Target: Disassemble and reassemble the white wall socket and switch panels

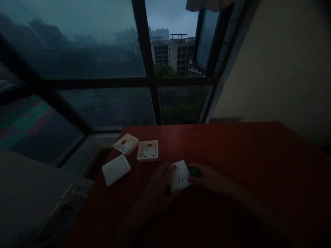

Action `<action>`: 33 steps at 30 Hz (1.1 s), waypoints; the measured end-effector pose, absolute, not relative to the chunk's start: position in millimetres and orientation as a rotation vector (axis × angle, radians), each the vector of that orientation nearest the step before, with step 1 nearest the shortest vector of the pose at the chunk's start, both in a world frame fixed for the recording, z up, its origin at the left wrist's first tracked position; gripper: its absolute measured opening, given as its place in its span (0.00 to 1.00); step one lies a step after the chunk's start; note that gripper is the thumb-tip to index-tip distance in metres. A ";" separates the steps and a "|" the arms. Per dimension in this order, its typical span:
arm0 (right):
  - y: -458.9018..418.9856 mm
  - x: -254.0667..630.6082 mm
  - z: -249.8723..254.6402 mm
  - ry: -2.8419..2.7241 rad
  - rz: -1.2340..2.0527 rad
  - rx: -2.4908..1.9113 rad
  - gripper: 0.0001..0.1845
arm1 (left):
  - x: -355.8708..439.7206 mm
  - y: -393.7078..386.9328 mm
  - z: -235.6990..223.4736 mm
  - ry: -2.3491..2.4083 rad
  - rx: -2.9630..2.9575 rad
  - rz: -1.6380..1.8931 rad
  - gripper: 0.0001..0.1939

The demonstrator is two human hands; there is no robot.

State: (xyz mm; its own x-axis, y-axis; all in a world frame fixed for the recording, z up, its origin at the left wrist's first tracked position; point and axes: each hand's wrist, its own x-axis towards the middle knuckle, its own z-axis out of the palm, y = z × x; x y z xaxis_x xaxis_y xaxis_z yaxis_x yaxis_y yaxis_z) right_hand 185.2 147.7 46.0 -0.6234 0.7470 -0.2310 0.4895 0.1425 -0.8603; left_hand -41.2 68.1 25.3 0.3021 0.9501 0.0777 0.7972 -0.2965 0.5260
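A white wall socket [180,175] with dark slots in its face is held between my two hands just over the table's near middle. My left hand [158,186] grips its left side, fingers along the far edge and thumb at the near edge. At the right edge, my right hand [207,176] pinches it with thumb and fingers. A dark green object [195,171] shows in the gap of the right hand; its kind is too dim to tell. Small dark pieces, perhaps screws [144,178], lie left of my left hand.
Two open white mounting boxes [148,151] [126,144] lie at the table's back left. A white wall switch [116,169] sits in front of them near the left edge. The reddish wooden table [232,144] backs onto windows, with a wall at right. Light is dim.
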 end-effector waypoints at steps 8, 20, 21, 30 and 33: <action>160.5 212.8 86.7 -2.124 1.189 -1.466 0.18 | -38.3 67.3 38.9 1.567 2.282 0.434 0.37; 154.8 224.1 71.2 -2.122 1.238 -1.421 0.16 | -33.0 67.3 35.4 1.579 2.287 0.440 0.42; 154.1 222.7 69.4 -2.144 1.252 -1.402 0.16 | -32.1 67.4 35.9 1.583 2.281 0.429 0.43; 157.6 219.7 75.7 -2.184 0.919 -1.478 0.20 | -35.8 60.1 38.1 1.688 2.201 0.353 0.46; 166.2 218.3 63.4 -2.136 0.954 -1.475 0.20 | -42.9 48.9 36.1 1.731 2.177 0.365 0.46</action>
State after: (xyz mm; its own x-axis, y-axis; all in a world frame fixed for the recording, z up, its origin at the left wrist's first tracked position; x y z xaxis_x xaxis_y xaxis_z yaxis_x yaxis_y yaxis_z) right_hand 218.3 166.2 63.4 -0.3813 0.9217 -0.0715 0.6684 0.2214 -0.7101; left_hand -42.9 48.9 36.1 0.2268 0.9739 -0.0071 0.8881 -0.2038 0.4119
